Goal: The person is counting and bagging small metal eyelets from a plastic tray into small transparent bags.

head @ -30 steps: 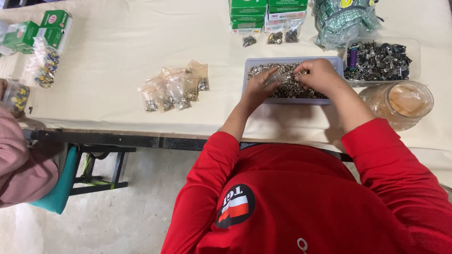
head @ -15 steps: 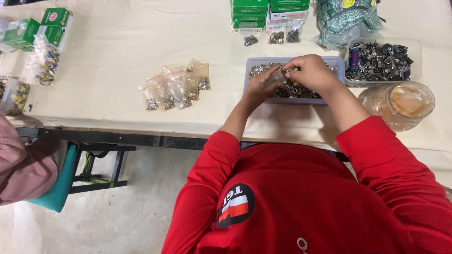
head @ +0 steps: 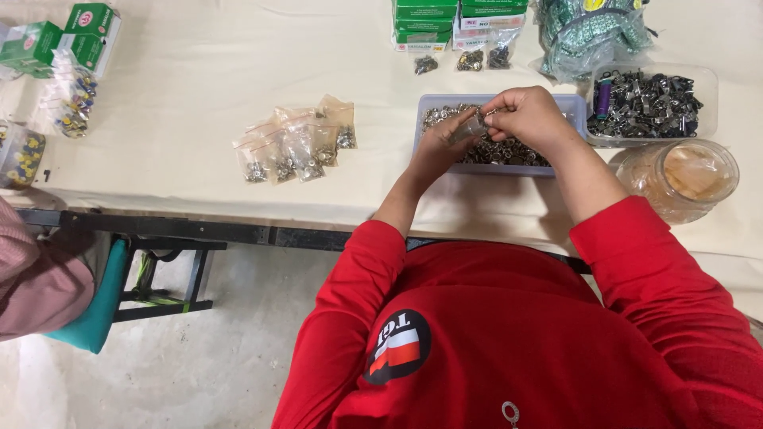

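My left hand (head: 441, 143) holds a small clear plastic bag (head: 469, 129) above a grey tray (head: 499, 169) full of small metal parts. My right hand (head: 531, 117) is raised over the same tray, its fingertips pinched at the bag's mouth with small metal parts in them. Both red sleeves reach forward from the lower part of the view. Left of the tray lies a cluster of small filled bags (head: 296, 148) on the cream table cover (head: 199, 95).
A clear tub of metal clips (head: 650, 103) and a round clear jar (head: 682, 176) stand to the right. Green boxes (head: 457, 20) and a mesh bag (head: 592, 32) line the far edge. More green boxes (head: 60, 40) sit far left. A seated person's sleeve (head: 36, 290) shows at left.
Both hands have lifted out of the tray and come together; the left now holds the small bag up and the right hand's fingers have moved to its opening.
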